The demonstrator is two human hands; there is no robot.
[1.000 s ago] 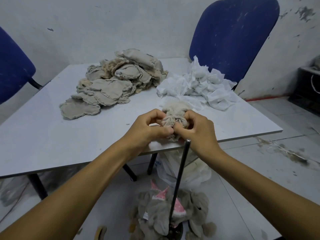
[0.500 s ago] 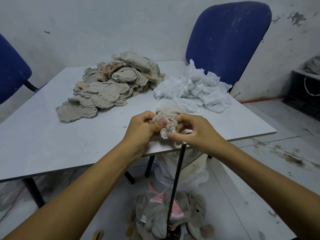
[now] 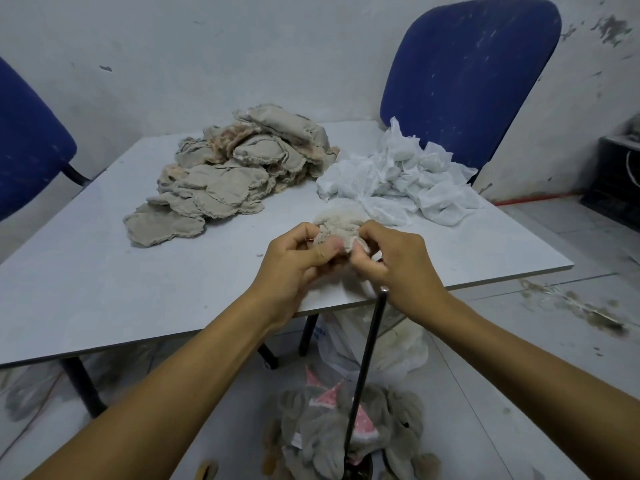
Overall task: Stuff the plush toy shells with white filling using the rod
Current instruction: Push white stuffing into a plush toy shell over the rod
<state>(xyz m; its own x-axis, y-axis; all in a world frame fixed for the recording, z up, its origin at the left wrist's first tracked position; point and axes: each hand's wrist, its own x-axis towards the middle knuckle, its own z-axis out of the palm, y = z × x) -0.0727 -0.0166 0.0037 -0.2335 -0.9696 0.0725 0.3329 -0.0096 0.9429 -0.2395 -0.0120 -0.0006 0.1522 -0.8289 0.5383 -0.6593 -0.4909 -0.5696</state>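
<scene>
Grey bench (image 3: pixel 86 271), both hands, left hand (image 3: pixel 298 259) and right hand (image 3: pixel 398 261), pinching one plush shell (image 3: pixel 341 225), flat shells pile (image 3: pixel 228 181) beyond-left of grip, white filling (image 3: pixel 398 178) beyond-right, upright rod (image 3: pixel 367 368) just below.

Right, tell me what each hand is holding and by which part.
Both hands hold one beige plush shell. The left hand pinches its lower left edge, the right hand its lower right edge. Neither holds the rod.
</scene>
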